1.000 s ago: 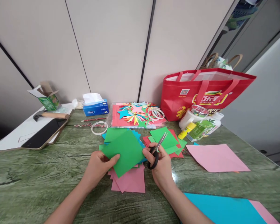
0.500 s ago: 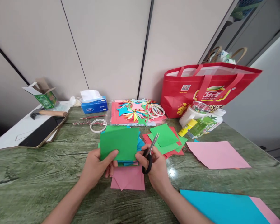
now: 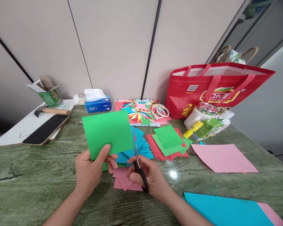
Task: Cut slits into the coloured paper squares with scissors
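Observation:
Between the thumb and fingers of my left hand (image 3: 94, 166) is a sheet of green paper (image 3: 108, 133), held up and tilted above the table. My right hand (image 3: 147, 172) is closed around black-handled scissors (image 3: 141, 177), whose blades point away from me beside the green sheet's right edge. I cannot tell whether the blades touch the paper. Beneath the hands lie fanned blue paper pieces (image 3: 141, 147) and pink paper squares (image 3: 126, 182). Just right of them, a pile of green squares (image 3: 169, 138) rests on red paper (image 3: 155, 150).
At the back, folded paper stars (image 3: 139, 114) and tape rolls (image 3: 160, 111) lie near a tissue box (image 3: 97, 104). A red bag (image 3: 179, 91), glue stick (image 3: 192, 129), pink sheet (image 3: 226, 158) and blue sheet (image 3: 221, 210) are rightward. A phone (image 3: 46, 129) and hammer (image 3: 53, 110) lie left.
My left hand has raised the green paper and moved it left, turning it upright. My right hand has brought the scissors from a slanted position to the paper's right edge.

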Motion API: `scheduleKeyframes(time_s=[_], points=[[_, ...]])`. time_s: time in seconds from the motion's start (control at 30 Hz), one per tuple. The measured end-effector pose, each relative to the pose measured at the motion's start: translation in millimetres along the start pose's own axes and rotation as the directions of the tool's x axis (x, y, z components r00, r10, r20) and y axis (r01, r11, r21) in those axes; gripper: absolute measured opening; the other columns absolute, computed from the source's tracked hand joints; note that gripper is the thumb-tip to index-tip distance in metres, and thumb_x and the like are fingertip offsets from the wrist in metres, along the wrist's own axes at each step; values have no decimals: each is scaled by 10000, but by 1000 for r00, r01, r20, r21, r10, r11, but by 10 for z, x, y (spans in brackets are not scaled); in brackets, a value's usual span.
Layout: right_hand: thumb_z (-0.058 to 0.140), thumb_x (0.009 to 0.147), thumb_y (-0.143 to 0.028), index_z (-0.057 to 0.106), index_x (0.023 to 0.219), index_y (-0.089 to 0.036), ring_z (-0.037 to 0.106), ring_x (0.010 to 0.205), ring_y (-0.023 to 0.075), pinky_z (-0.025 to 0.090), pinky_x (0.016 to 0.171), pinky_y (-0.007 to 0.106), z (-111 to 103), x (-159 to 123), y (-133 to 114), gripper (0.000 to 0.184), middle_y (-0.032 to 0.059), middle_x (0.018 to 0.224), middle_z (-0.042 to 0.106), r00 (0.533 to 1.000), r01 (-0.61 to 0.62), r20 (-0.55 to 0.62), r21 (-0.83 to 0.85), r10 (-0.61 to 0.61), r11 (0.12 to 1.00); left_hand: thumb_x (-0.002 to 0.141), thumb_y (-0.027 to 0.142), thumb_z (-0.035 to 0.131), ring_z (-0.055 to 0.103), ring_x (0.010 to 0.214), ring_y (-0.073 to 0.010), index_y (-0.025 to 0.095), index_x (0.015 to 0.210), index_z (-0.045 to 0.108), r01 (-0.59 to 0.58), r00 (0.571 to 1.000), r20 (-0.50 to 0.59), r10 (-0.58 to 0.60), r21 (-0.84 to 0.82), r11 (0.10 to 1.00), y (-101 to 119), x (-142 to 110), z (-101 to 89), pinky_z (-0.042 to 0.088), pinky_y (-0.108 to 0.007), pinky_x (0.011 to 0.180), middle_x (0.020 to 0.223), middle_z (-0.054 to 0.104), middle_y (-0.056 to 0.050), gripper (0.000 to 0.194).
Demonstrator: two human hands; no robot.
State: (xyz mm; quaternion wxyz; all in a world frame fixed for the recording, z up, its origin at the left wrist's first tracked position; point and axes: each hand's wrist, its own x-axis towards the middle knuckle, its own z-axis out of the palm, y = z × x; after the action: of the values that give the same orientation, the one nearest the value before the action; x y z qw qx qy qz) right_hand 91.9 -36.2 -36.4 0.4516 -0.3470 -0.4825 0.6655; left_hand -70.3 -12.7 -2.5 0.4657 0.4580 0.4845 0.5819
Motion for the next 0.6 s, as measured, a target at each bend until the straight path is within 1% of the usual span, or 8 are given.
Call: scheduleKeyframes(time_s=[0.1, 0.2, 0.27, 0.33, 0.47, 0.6], points=[[690, 634, -313, 518, 902, -176, 482, 580, 114, 365, 521, 226, 10, -10, -20, 346, 1, 672, 564, 1000, -5, 12, 15, 5, 1000, 722, 269, 561, 533, 340, -139, 133, 566, 615, -22, 1000, 23, 21, 55, 998, -3, -33, 0, 421, -259, 329, 478, 638, -20, 214], [694, 624, -330, 513, 898, -182, 470, 575, 115, 359, 500, 218, 29, -18, -34, 361, 0, 670, 555, 999, -19, 29, 44, 18, 999, 723, 271, 559, 535, 338, -128, 143, 544, 621, -85, 996, 9, 85, 205, 975, 17, -62, 19, 453, -254, 370, 461, 631, -3, 229], [699, 615, -336, 508, 901, -186, 464, 572, 114, 354, 491, 214, 38, -22, -30, 375, -2, 669, 548, 999, -25, 35, 65, 22, 998, 721, 268, 560, 547, 353, -121, 155, 512, 623, -125, 991, 2, 131, 316, 941, 36, -74, 34, 472, -241, 407, 458, 632, 9, 246], [699, 617, -332, 507, 901, -186, 457, 572, 110, 348, 492, 209, 40, -25, -22, 373, -6, 669, 538, 999, -19, 29, 78, 17, 997, 722, 270, 557, 555, 363, -116, 171, 479, 625, -156, 987, 17, 162, 389, 908, 54, -79, 44, 481, -230, 435, 450, 632, 20, 271], [695, 626, -327, 511, 891, -180, 435, 560, 97, 323, 482, 199, 34, -28, -18, 354, -18, 657, 509, 1000, -4, 13, 66, 3, 998, 724, 281, 550, 558, 363, -114, 192, 445, 622, -191, 981, 59, 184, 440, 878, 76, -80, 46, 481, -223, 448, 442, 633, 32, 302], [694, 628, -328, 511, 886, -180, 444, 570, 99, 334, 501, 202, 28, -23, -26, 349, -16, 664, 518, 1000, -2, 7, 47, 2, 999, 725, 275, 551, 564, 367, -117, 189, 449, 626, -196, 980, 60, 190, 440, 876, 71, -79, 40, 482, -220, 449, 454, 641, 28, 299]])
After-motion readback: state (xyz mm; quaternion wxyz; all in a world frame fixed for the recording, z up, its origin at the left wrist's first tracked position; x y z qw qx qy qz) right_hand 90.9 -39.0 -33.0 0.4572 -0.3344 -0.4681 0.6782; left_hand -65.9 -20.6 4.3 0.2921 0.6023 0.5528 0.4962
